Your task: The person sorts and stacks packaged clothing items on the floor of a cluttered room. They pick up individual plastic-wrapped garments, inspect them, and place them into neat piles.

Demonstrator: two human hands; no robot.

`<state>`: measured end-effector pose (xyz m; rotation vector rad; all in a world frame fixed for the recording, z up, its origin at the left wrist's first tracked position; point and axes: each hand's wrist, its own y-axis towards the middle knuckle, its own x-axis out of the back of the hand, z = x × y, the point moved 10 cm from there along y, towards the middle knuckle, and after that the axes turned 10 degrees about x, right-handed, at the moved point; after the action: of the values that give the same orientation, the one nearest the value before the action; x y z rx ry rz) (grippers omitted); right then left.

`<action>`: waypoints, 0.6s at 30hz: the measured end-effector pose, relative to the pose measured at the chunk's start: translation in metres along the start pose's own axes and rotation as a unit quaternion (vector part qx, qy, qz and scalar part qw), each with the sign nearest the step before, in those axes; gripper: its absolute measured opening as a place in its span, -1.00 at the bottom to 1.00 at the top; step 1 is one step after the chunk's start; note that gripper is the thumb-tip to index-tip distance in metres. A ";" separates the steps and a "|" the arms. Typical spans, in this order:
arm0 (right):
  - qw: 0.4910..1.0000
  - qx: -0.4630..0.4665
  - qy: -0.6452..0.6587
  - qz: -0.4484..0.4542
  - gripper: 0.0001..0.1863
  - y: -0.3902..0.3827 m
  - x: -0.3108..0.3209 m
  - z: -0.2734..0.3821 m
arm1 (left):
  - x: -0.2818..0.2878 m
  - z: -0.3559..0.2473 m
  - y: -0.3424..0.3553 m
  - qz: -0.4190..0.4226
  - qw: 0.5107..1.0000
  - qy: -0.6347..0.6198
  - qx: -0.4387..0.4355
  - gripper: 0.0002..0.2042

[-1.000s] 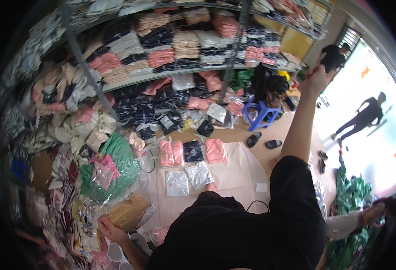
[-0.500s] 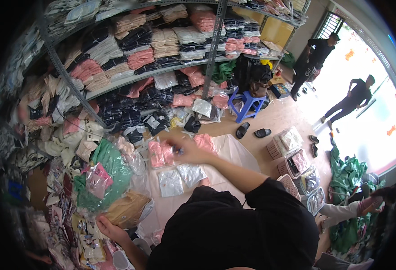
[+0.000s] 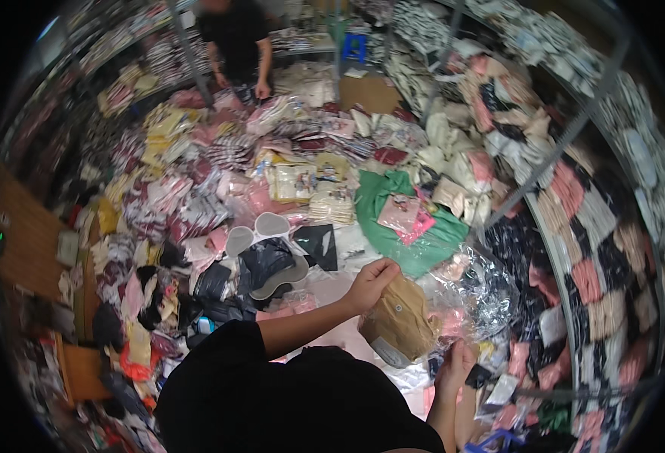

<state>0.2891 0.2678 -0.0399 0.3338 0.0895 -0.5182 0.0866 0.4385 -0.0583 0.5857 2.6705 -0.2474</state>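
A tan folded garment in clear plastic (image 3: 399,321) is held up in front of me, tilted. My left hand (image 3: 372,287) grips its upper left corner, thumb and fingers pressed together. At the package's lower right side is my right hand (image 3: 455,368), its fingers closed beside clear plastic and something pink; what they hold cannot be made out. Just beyond the package lies a green plastic sheet (image 3: 404,245) with a pink bagged garment (image 3: 402,214) on it. Crumpled clear plastic bags (image 3: 491,294) lie to the right.
Piles of bagged garments (image 3: 196,196) spread across the left and far floor. Shelves of folded clothes (image 3: 585,264) line the right, with a metal post (image 3: 547,162) nearby. Another person (image 3: 234,45) stands at the far left. Dark packages (image 3: 268,264) lie left of my arm.
The view has swung left, away from the doorway. My right hand has left the pink packages and come to the tan package, which my left hand still holds, now raised.
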 end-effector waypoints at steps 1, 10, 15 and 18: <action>0.999 -0.001 -0.032 -0.010 -0.80 0.001 0.000 0.001 | 0.003 0.001 -0.003 0.000 1.000 -0.016 0.010 -0.80; 0.998 0.028 -0.019 -0.061 -0.78 0.020 0.007 0.009 | 0.004 0.000 -0.014 -0.042 0.998 -0.055 -0.002 -0.78; 0.996 0.002 0.049 -0.069 -0.77 0.015 0.008 -0.002 | 0.002 -0.005 -0.011 -0.048 0.999 -0.009 -0.010 -0.77; 0.999 -0.014 0.021 -0.035 -0.76 0.010 0.010 -0.015 | 0.003 -0.001 -0.011 -0.052 0.999 -0.014 -0.002 -0.75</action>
<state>0.3030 0.2758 -0.0529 0.3144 0.1496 -0.5782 0.0794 0.4302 -0.0579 0.4385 2.6770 -0.2786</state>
